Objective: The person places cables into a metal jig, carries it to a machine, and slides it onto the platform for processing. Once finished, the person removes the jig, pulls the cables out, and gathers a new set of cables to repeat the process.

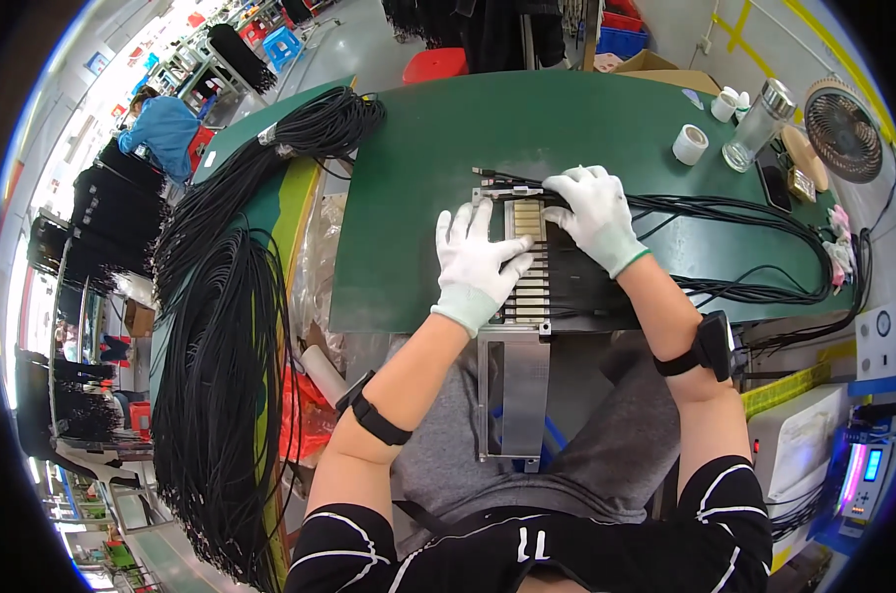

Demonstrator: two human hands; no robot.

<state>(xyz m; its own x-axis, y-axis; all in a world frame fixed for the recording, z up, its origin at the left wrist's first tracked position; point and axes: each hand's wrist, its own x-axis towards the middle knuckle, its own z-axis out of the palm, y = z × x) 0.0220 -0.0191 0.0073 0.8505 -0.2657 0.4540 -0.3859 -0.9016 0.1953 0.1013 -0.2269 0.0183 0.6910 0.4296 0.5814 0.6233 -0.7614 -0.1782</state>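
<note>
1. between the two hands and running toward the person, a slotted metal rack (525, 293) lies on the green tabletop (418, 138), close to its near edge.
2. at the rack's left side, the gloved left hand (478, 259) is open, fingers spread, thumb reaching across toward the slots; whether the thumb presses down cannot be told.
3. at the rack's far right, the gloved right hand (588, 210) bends its fingers over black cables (725, 206); whether it grips them is hidden.
4. just beyond the left fingertips, several plug ends (484, 172) stick out leftward, not all in line; a careless sweep of either hand could knock them further askew.
5. to the right of the right hand, the cables bend into a wide loop; if it snagged, the pull could probably drag the plug ends out of place.
6. nearer the person than both hands, a metal frame (513, 395) juts past the edge; a knee bumping it might jolt the rack, if the two are joined.
7. well left of the left hand, a strand from the cable bundle (216, 366) could catch the forearm.
</note>
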